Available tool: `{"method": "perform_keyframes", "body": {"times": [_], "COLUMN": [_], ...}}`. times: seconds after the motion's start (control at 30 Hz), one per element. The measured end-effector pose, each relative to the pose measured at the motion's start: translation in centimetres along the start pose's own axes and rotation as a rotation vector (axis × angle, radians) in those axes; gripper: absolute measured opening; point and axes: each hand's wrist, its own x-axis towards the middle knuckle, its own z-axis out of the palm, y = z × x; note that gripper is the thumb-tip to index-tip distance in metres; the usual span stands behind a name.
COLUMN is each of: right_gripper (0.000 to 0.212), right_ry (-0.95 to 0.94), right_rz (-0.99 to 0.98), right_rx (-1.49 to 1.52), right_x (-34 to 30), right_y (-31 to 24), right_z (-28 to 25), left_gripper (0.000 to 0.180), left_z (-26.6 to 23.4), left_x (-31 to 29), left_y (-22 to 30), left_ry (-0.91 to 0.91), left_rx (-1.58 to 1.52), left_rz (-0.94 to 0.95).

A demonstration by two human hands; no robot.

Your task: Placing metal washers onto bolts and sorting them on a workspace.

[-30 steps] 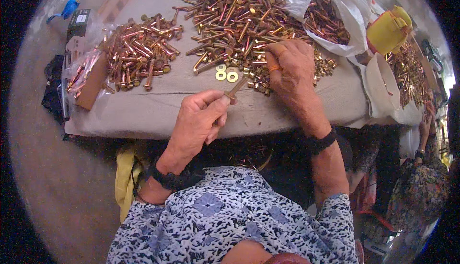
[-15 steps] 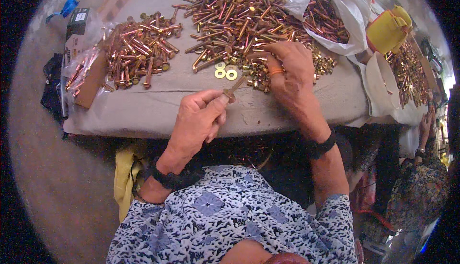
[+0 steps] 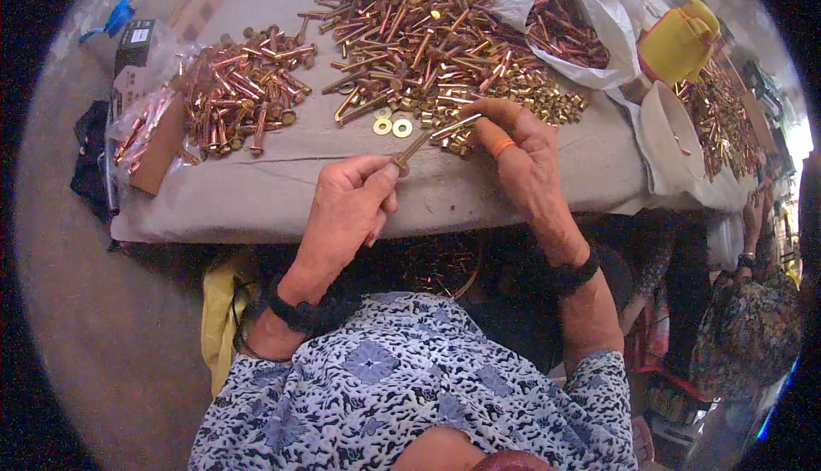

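Note:
My left hand [image 3: 344, 206], closed at the table's near edge, pinches a brass-coloured bolt [image 3: 414, 150] between thumb and fingertips, its shank slanting up to the right. To its right, my right hand [image 3: 528, 159], with an orange band on a finger, pinches a slim shiny metal sleeve [image 3: 456, 126]. The sleeve's near end lies close to the bolt's tip; whether they touch I cannot tell. Just beyond the bolt lie a few flat washers [image 3: 402, 127]. Small brass-coloured collars [image 3: 547, 105] are heaped beyond my right hand.
A large heap of bolts [image 3: 410, 31] covers the table's far middle, a smaller bolt pile [image 3: 244, 86] its left. A white plastic bag [image 3: 620, 35] of bolts, a yellow container [image 3: 680, 39] and a cardboard piece [image 3: 160, 146] stand around. Another person's arm [image 3: 753, 223] shows far right.
My right hand has drawn back from the pile of collars with a metal sleeve and brought it close to the bolt's tip. My left hand still grips the bolt.

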Motion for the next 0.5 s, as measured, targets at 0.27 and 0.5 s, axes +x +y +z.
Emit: {"method": "perform_keyframes", "body": {"times": [0.27,0.5], "right_gripper": [0.02,0.019], "right_ry": [-0.004,-0.101], "right_rz": [-0.183,-0.142], "right_rx": [-0.129,-0.197], "right_x": [-0.1,-0.7], "right_y": [0.3,-1.0], "right_z": [-0.2,-0.3], "left_gripper": [0.019,0.02], "left_z": [0.2,0.4], "left_x": [-0.1,0.0], "left_y": [-0.3,-1.1], "left_ry": [0.011,0.001], "left_rx": [0.061,0.154], "left_rz": [0.026,0.082]}}
